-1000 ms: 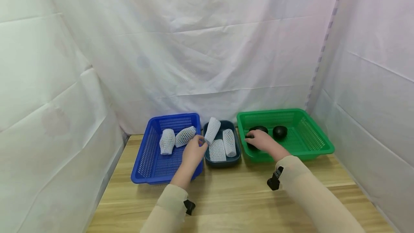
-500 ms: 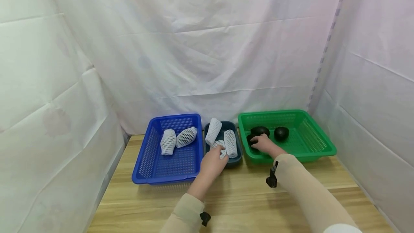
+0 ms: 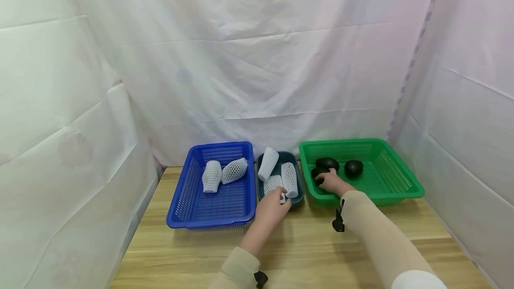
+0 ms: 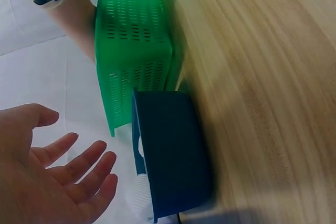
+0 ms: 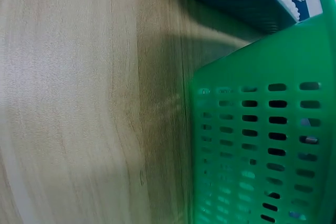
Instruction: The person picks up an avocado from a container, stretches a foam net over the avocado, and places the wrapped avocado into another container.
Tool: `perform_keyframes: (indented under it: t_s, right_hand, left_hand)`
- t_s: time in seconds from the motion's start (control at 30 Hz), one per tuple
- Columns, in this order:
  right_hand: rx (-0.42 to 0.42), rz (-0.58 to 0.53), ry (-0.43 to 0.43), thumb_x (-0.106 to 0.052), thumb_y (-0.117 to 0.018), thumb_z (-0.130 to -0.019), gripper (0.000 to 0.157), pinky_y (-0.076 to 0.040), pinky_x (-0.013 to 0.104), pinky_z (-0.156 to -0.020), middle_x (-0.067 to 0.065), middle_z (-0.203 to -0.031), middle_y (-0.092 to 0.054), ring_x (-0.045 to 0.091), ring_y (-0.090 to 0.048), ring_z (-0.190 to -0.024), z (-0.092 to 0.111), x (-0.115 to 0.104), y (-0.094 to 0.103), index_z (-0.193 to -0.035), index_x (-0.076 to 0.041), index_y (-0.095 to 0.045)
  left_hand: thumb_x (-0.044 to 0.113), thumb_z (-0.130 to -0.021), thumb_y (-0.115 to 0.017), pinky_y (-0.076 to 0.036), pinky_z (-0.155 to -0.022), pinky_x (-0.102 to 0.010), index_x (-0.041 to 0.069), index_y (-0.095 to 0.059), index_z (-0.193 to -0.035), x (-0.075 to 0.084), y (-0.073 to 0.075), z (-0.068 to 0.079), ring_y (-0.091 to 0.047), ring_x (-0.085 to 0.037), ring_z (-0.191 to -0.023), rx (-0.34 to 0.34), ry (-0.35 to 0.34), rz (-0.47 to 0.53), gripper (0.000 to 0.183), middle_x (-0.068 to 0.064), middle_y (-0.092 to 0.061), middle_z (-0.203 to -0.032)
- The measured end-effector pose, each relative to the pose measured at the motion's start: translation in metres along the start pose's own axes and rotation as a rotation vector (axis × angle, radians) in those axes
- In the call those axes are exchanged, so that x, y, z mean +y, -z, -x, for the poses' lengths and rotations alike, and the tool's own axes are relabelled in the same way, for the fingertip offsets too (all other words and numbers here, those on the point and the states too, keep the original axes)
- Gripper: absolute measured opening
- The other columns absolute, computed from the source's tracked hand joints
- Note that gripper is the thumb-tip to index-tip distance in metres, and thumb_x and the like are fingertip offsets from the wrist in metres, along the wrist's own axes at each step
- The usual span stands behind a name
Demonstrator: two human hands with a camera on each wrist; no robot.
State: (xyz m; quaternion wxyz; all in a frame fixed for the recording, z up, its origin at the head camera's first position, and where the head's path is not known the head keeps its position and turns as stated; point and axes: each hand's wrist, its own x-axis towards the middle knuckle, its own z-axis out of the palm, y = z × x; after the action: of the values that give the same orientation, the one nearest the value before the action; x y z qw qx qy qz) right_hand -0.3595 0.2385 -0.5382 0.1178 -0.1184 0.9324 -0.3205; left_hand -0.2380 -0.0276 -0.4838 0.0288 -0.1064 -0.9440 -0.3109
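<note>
3 white net sleeves [image 3: 289,179] lie in a dark bin [image 4: 176,150]; a person's left hand [image 3: 272,208], 1 second ago at the edge of the blue basket [image 3: 218,206] left of the bin, is now at the bin's front, fingers spread, gripping nothing, apparently within reach of the sleeves. In the green basket [image 3: 373,179] right of the bin, the right hand [image 3: 335,183] touches 1 of 3 dark fruits [image 3: 354,168]; whether it pinches cannot be told. A wood table [image 3: 313,244] stretches before the bin; white cloth [image 3: 249,66] hangs behind.

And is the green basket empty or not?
Not empty: in the head view, the green basket holds three dark avocado-like fruits, one partly behind the right hand.
</note>
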Motion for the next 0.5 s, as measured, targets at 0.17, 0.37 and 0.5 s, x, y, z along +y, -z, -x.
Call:
perform_keyframes:
  t_s: [0.17,0.37,0.5]
  right_hand:
    - [0.022,0.043,-0.018,0.006,-0.058,-0.090,0.031,-0.042,0.044,-0.073,0.047,-0.145,-0.006,0.059,-0.009,-0.135,0.010,-0.013,0.001,-0.121,0.005,-0.064]
    - [0.103,0.175,0.049,0.005,-0.064,-0.090,0.020,-0.050,0.049,-0.082,0.029,-0.123,-0.054,0.050,-0.044,-0.119,0.015,-0.019,0.006,-0.102,-0.005,-0.075]
    - [0.115,0.155,0.083,0.003,-0.066,-0.089,0.018,-0.052,0.050,-0.083,0.014,-0.111,-0.066,0.041,-0.055,-0.111,0.018,-0.021,0.016,-0.099,-0.008,-0.076]
  left_hand:
    - [0.028,-0.090,-0.065,-0.050,-0.071,-0.036,0.012,-0.065,-0.112,-0.001,-0.005,0.002,-0.061,-0.017,-0.084,0.010,-0.009,0.001,0.027,-0.003,-0.066,-0.094]
    - [0.028,-0.091,-0.065,-0.050,-0.070,-0.036,0.012,-0.065,-0.112,-0.001,-0.007,0.003,-0.061,-0.017,-0.083,0.017,0.005,0.017,0.027,0.000,-0.063,-0.090]
    - [0.028,-0.091,-0.064,-0.050,-0.072,-0.037,0.011,-0.065,-0.113,-0.002,-0.007,0.005,-0.062,-0.018,-0.085,0.006,0.018,0.049,0.027,-0.002,-0.065,-0.093]
